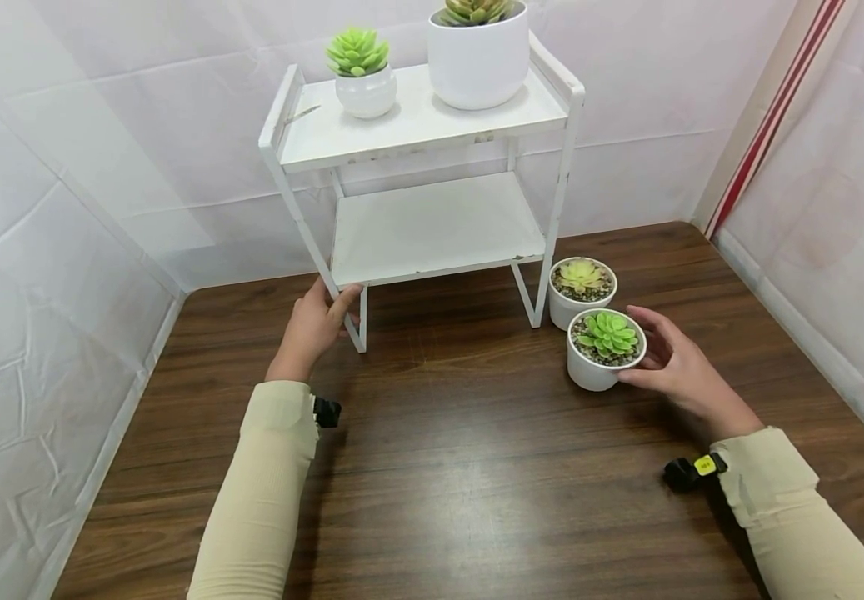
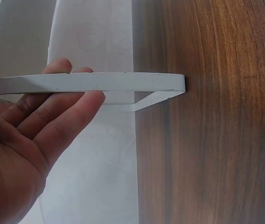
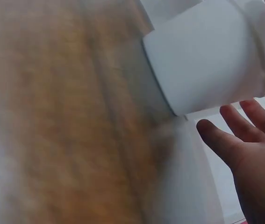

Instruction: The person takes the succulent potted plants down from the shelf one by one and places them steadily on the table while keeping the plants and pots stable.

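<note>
From where I'm standing, the right grip has thumb and fingers closed about the rim of a white pot with a bright green succulent, held at the fingertips. A second pot stands just beyond that grip, near the shelf's far leg. The left grip is clamped around a leg of the white shelf, with the worktop underneath.

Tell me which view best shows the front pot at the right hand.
Head: the front pot and its green plant both show. Right wrist shows only its white outside; left wrist, none.
</note>
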{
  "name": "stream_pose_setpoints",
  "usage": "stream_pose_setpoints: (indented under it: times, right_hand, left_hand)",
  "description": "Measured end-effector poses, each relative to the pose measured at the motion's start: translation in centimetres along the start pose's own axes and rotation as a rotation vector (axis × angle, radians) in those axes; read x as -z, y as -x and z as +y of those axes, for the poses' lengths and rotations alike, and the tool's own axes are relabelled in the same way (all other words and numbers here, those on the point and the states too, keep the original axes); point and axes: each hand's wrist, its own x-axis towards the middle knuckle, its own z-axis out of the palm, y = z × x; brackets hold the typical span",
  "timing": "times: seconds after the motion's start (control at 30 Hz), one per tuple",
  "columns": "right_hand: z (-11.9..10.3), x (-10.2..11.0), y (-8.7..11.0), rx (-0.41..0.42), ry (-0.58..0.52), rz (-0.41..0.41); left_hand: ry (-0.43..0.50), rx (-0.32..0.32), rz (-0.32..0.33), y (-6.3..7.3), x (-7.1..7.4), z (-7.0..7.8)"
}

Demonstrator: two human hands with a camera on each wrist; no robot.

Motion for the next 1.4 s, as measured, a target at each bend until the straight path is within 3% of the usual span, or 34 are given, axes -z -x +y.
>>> stream_pose_setpoints:
  times: [0.47, 1.17, 1.4]
  right_hand:
    - [-1.7, 1.8, -1.2, 0.058, -0.048, 0.046]
    - [-4.7, 1.7, -3.7, 0.082, 0.026, 0.043]
    - [-5.0, 1.8, -4.5, 0.129, -0.024, 0.03]
  left_hand:
    - [-0.004, 0.006, -0.011, 0.0, 0.0, 0.1]
    - [-0.012, 0.004, -0.017, -0.1, 0.0, -0.1]
    - [-0.013, 0.009, -0.016, -0.1, 0.1, -0.1]
